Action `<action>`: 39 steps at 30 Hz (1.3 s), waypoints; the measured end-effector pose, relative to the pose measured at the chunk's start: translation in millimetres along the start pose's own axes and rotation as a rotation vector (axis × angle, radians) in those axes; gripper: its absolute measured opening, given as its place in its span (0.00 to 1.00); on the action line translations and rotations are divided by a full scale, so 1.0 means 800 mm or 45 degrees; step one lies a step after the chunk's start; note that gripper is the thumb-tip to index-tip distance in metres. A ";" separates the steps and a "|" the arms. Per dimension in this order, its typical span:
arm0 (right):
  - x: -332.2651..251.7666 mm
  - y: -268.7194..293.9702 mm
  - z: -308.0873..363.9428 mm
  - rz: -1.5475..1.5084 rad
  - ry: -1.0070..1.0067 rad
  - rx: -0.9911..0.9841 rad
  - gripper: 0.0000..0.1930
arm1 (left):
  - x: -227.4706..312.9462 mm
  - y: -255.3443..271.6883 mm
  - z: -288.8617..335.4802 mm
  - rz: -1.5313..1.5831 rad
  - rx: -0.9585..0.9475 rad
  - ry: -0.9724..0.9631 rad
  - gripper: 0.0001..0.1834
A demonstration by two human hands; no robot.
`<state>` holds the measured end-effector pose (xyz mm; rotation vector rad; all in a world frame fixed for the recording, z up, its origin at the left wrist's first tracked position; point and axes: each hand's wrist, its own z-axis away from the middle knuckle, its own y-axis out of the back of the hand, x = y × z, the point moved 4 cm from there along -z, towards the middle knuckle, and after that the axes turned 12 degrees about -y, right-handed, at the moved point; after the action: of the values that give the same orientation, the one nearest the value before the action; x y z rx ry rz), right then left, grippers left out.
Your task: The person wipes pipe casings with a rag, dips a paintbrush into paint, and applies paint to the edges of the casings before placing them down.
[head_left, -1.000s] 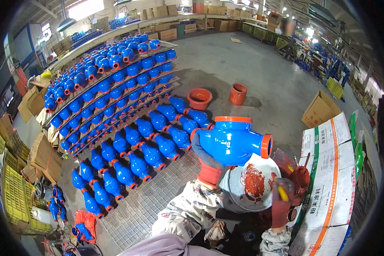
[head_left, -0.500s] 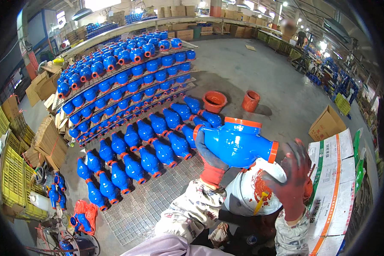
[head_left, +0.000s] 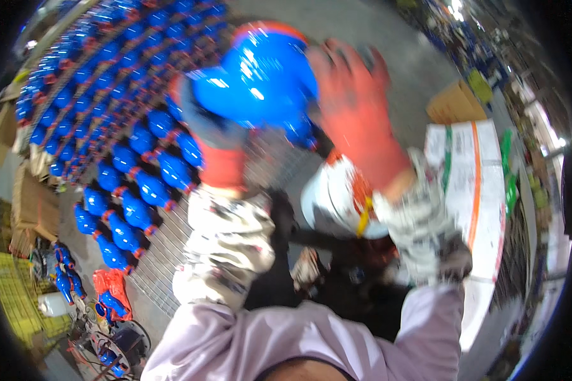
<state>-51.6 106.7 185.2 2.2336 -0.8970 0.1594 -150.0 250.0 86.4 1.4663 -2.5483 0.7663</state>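
Note:
A glossy blue valve body (head_left: 257, 79) with orange-red flanges is held up in front of me, its wide flange facing up and away. My left hand (head_left: 219, 130), in a red and dark grey glove, is closed around its left end. Against the right end lies my right hand (head_left: 359, 105), gloved in red; it covers that end, and its fingers are smeared by motion. Below the right wrist stands a white bucket (head_left: 321, 200) smeared with red paint, a yellow handle (head_left: 365, 218) sticking out of it.
Rows of similar blue valve bodies (head_left: 152, 189) lie on wire mesh (head_left: 165, 267) at the left, with loaded racks (head_left: 86, 95) behind. White printed sacks (head_left: 461, 152) lie at the right, beside a cardboard box (head_left: 454, 103). Yellow crates (head_left: 35, 298) stand at the lower left.
The valve body has moved left and away from the bucket, and it has tilted. My right hand has come from above the bucket to its right end. The view has swung downward.

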 end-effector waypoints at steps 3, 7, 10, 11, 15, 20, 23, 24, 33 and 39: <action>-0.004 -0.087 0.000 -0.043 -0.034 -0.330 0.30 | -0.076 0.014 0.012 1.370 0.621 1.217 0.19; 0.014 -0.223 0.056 -0.451 -0.244 -0.805 0.44 | -0.121 -0.008 0.073 1.330 0.481 1.550 0.20; -0.015 -0.294 0.123 -0.759 -0.246 -1.085 0.43 | -0.179 0.022 0.158 0.960 0.352 1.560 0.21; -0.018 -0.315 0.144 -0.893 -0.202 -1.150 0.41 | -0.192 0.028 0.189 0.839 0.333 1.501 0.21; -0.040 -0.385 0.209 -0.941 -0.333 -1.918 0.33 | -0.233 0.046 0.312 0.750 0.519 1.862 0.20; -0.040 -0.494 0.311 -0.995 -0.099 -2.260 0.26 | -0.283 0.051 0.471 0.490 0.533 2.195 0.21; -0.048 -0.511 0.345 -0.981 -0.219 -2.441 0.23 | -0.275 0.069 0.468 -0.139 -0.619 1.187 0.20; -0.038 -0.522 0.367 -1.121 -0.319 -2.463 0.22 | -0.285 0.051 0.465 -0.049 -0.421 1.289 0.19; -0.027 -0.566 0.429 -1.301 -0.692 -2.430 0.16 | -0.345 0.020 0.525 0.078 -0.184 1.686 0.19; -0.022 -0.564 0.411 -1.128 0.390 -2.042 0.23 | -0.339 0.020 0.520 0.197 -0.252 1.784 0.19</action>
<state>179.5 127.3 -322.6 0.8246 0.2641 -0.4690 45.5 272.5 -369.8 0.3216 -1.5232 0.9914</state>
